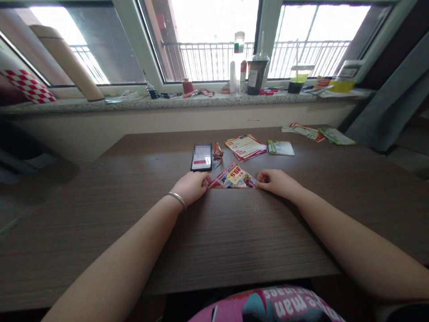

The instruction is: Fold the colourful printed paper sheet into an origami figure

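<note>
A colourful printed flyer [235,176], folded into a triangle, lies on the brown table [234,232] with its long edge toward me. My left hand [191,185], a silver bangle at its wrist, pinches the triangle's left corner. At the right corner, my right hand [275,181] has thumb and fingers closed on the paper. Just beyond my left hand lies a phone [202,157] with its screen lit. Beside the phone is a small folded paper piece [217,154] with red and blue print.
A stack of printed flyers [246,146] and a green-and-white card pile [280,148] lie behind the triangle. More leaflets [306,131] are at the far right. Along the granite windowsill [134,105] stand a dark drink cup [257,75], bottles and a leaning cardboard tube [69,62].
</note>
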Motion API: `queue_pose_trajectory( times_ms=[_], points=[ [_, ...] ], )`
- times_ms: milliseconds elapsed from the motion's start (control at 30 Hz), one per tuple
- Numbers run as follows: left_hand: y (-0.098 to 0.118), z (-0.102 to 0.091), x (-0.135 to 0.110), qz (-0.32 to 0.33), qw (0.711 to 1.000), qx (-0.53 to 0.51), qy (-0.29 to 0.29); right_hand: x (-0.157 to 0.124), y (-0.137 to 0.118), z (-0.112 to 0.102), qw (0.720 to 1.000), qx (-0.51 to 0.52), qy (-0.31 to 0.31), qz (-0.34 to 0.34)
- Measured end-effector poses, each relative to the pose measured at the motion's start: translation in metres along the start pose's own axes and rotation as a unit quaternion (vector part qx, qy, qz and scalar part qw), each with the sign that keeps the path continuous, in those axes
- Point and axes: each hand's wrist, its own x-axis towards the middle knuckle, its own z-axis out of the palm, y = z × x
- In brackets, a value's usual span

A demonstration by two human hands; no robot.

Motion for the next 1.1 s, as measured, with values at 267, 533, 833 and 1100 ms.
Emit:
queue_pose_trajectory(
  times_ms=[267, 533, 833, 1100],
  points=[
    [-0.003, 0.007, 0.006, 0.039, 0.997, -0.040, 0.061, -0.006, -0.014, 0.000, 0.991, 0.117, 0.070, -0.016],
    [0.000, 0.006, 0.002, 0.148, 0.984, 0.000, 0.103, -0.014, -0.028, -0.005, 0.976, 0.011, 0.127, -0.174],
    [0.004, 0.002, -0.003, 0.249, 0.960, 0.108, 0.075, -0.013, -0.027, -0.001, 0.963, -0.009, 0.022, -0.269],
    [0.009, 0.004, -0.005, 0.290, 0.952, 0.091, 0.044, -0.012, -0.027, -0.002, 0.957, -0.053, -0.026, -0.285]
  ],
)
